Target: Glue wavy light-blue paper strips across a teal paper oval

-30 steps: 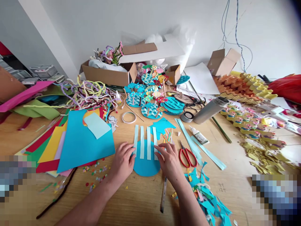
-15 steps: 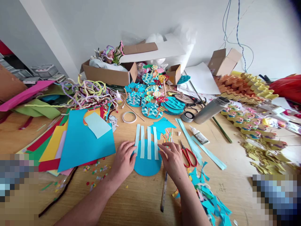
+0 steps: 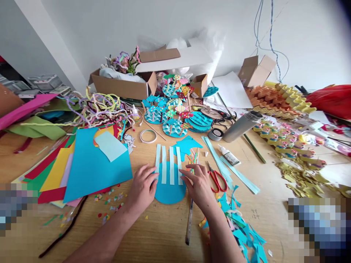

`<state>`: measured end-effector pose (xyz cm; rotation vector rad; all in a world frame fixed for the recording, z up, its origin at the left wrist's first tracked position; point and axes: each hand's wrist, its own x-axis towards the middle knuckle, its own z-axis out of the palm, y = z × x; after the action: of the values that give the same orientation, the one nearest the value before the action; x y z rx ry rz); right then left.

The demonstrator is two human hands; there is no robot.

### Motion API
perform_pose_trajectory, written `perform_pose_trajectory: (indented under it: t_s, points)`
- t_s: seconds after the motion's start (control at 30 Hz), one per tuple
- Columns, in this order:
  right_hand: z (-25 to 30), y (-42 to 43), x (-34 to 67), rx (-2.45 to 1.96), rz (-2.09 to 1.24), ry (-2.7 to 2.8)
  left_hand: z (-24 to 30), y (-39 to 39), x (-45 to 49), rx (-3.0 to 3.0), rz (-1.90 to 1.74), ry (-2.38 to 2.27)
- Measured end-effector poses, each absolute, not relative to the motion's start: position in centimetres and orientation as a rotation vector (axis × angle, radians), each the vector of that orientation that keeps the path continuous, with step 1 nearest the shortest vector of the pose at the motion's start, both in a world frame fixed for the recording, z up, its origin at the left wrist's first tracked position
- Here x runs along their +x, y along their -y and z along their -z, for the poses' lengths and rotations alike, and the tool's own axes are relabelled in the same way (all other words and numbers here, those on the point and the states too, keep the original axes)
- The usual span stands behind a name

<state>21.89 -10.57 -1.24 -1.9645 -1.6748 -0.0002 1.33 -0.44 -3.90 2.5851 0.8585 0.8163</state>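
Note:
A blue paper disc (image 3: 168,190) lies on the wooden table (image 3: 164,233) in front of me, with several pale blue paper strips (image 3: 168,164) laid side by side across its upper half. My left hand (image 3: 142,186) rests flat on the disc's left edge, fingertips touching the leftmost strip. On the disc's right edge sits my right hand (image 3: 199,184), fingers stretched out and touching the rightmost strip. Neither hand grips anything.
Red-handled scissors (image 3: 216,179) and a glue bottle (image 3: 229,156) lie right of my right hand, a pen (image 3: 189,223) below it. Coloured paper sheets (image 3: 90,164) are stacked at left, blue scraps (image 3: 241,230) at right. Finished discs (image 3: 175,120), pipe cleaners (image 3: 101,107), boxes (image 3: 123,86), a metal flask (image 3: 241,126) behind.
Both hands have shifted slightly on the disc's edges, the fingers flattening against the outer strips. The camera has panned a little to the right.

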Motion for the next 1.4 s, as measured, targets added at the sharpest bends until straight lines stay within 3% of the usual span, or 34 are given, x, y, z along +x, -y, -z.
perform_pose_trajectory:
  t_s: [1.4]
  points:
    - [2.3,10.0,19.9,-2.042,-0.007,1.809,1.8,1.9,1.7,2.68,-0.541,-0.692]
